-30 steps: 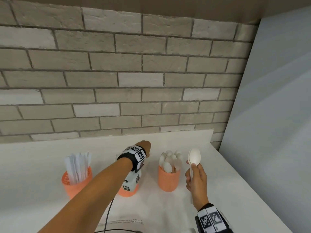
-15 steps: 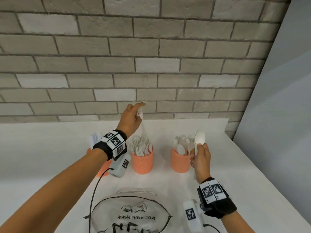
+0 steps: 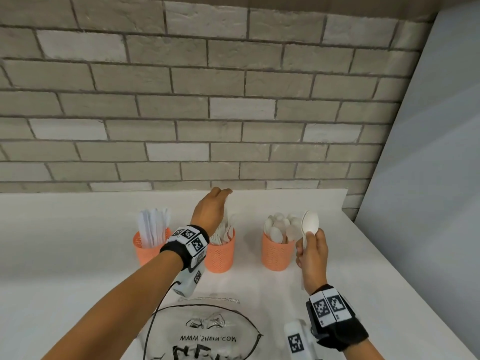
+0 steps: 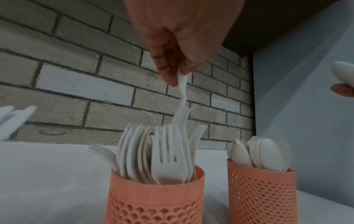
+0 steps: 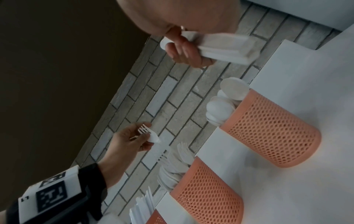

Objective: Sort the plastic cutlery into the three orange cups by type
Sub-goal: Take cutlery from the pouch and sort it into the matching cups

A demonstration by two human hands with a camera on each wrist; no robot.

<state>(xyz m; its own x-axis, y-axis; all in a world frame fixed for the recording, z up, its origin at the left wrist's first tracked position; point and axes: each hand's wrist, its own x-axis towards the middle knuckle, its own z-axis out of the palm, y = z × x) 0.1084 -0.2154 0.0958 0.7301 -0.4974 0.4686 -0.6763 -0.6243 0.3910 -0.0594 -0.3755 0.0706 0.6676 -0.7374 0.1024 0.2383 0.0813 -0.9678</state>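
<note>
Three orange mesh cups stand in a row on the white table. The left cup (image 3: 146, 252) holds knives, the middle cup (image 3: 220, 255) forks, the right cup (image 3: 275, 255) spoons. My left hand (image 3: 219, 200) hovers over the middle cup and pinches a white fork (image 4: 182, 91) by one end. The fork's lower end hangs among the forks in that cup (image 4: 155, 200). My right hand (image 3: 310, 246) is just right of the spoon cup (image 4: 262, 194) and grips a white spoon (image 3: 310, 223) upright by its handle, bowl up.
A clear plastic bag (image 3: 205, 333) with black print lies at the near edge between my arms. A brick wall (image 3: 233, 113) closes the back. A grey panel (image 3: 428, 178) stands along the table's right side. A black cable (image 3: 155, 313) runs under my left arm.
My left hand rose from the middle cup with a fork, then came back down toward that cup. The right hand has kept the spoon beside the spoon cup. The head view shifted.
</note>
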